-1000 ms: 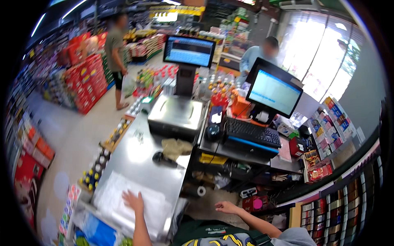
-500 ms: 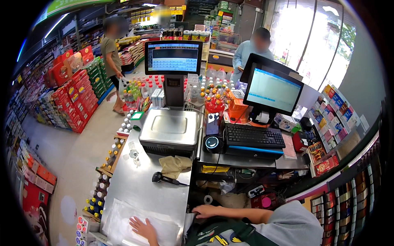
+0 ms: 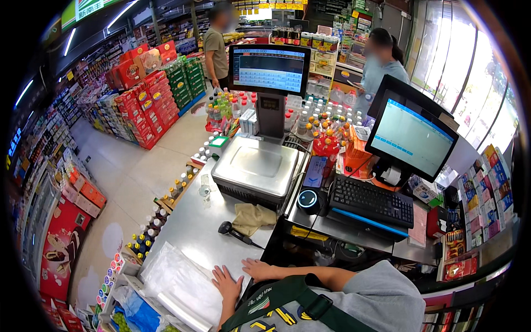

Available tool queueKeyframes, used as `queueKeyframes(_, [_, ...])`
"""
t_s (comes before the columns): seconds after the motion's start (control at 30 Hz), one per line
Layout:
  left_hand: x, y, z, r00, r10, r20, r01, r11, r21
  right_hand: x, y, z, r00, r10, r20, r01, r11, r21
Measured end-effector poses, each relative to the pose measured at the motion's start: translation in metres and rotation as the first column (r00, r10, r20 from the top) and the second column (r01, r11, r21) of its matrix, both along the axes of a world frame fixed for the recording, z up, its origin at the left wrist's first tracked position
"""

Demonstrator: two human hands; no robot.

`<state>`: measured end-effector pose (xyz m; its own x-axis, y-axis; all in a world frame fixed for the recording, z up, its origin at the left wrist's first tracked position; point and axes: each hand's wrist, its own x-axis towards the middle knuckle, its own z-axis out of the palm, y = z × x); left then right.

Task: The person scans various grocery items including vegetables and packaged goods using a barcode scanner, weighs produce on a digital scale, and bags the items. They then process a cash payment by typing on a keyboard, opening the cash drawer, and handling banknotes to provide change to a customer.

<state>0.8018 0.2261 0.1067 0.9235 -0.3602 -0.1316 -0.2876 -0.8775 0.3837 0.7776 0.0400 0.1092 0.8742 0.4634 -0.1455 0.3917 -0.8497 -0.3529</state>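
My left hand lies flat on the steel counter, fingers spread, beside a stack of clear plastic bags. Just right of it, at the counter's edge, rests my right hand, its fingers stretched out and holding nothing. A black handheld barcode scanner lies beyond both hands, its cable running toward the edge. Behind the scanner is a crumpled tan cloth. Farther back stands a checkout scale with a steel plate and a screen on a post.
To the right are a keyboard, a tilted monitor, a round black device and a phone. Bottles line the counter's left side. One person is by the aisle; another stands behind the monitor.
My left hand has moved right off the bags onto bare counter. My right hand has come forward onto the counter's edge. The view has turned left, and the person in the aisle has moved farther off.
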Motion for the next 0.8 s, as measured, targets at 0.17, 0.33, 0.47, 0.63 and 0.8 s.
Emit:
queueKeyframes(0.17, [-0.005,-0.003,-0.004,0.998,-0.011,0.061,0.013,1.0,-0.025,0.0,-0.013,-0.006,0.999,0.05,-0.018,-0.05,0.998,-0.028])
queueKeyframes(0.33, [-0.01,-0.01,-0.005,0.982,0.041,0.184,-0.04,0.999,-0.011,-0.006,-0.018,-0.003,0.994,0.067,-0.085,-0.069,0.997,-0.018])
queueKeyframes(0.47, [-0.008,-0.017,-0.001,0.983,0.039,0.177,-0.039,0.999,-0.005,-0.008,-0.031,0.001,0.992,0.096,-0.087,-0.096,0.995,0.007])
queueKeyframes(0.63, [-0.012,-0.003,-0.007,0.974,0.109,0.2,-0.11,0.994,-0.005,0.0,-0.021,0.009,0.984,0.136,-0.113,-0.135,0.991,0.017])
queueKeyframes(0.8, [-0.004,-0.009,0.01,0.938,0.04,0.345,-0.014,0.997,-0.076,-0.002,-0.028,0.023,0.997,0.029,0.067,-0.03,0.999,0.013])
